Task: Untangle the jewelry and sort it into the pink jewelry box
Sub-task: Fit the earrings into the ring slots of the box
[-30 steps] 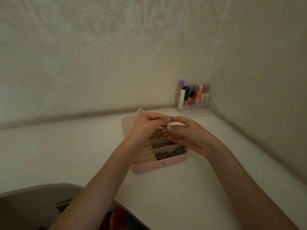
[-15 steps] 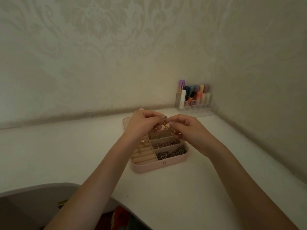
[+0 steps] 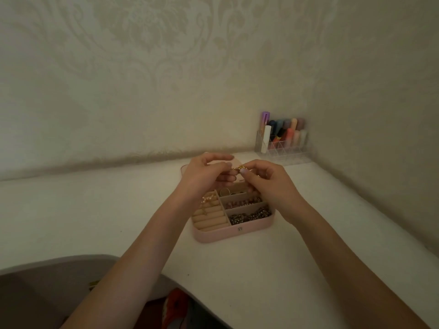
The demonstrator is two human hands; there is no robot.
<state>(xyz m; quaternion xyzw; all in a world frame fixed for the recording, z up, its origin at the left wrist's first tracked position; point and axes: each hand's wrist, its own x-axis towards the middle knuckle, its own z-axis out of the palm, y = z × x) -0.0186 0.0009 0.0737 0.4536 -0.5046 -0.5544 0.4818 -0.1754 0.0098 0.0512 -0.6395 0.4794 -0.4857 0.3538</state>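
bare tabletop (image 3: 95, 210) left, organizer (image 3: 282, 148) blocking far-right corner

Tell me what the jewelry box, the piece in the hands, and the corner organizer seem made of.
Jewelry box: likely pink faux leather, smooth and matte, with a small metal snap.
Chain, pinched by both hands: gold-toned metal, glinting.
Organizer: clear hard plastic or acrylic, see-through dividers.
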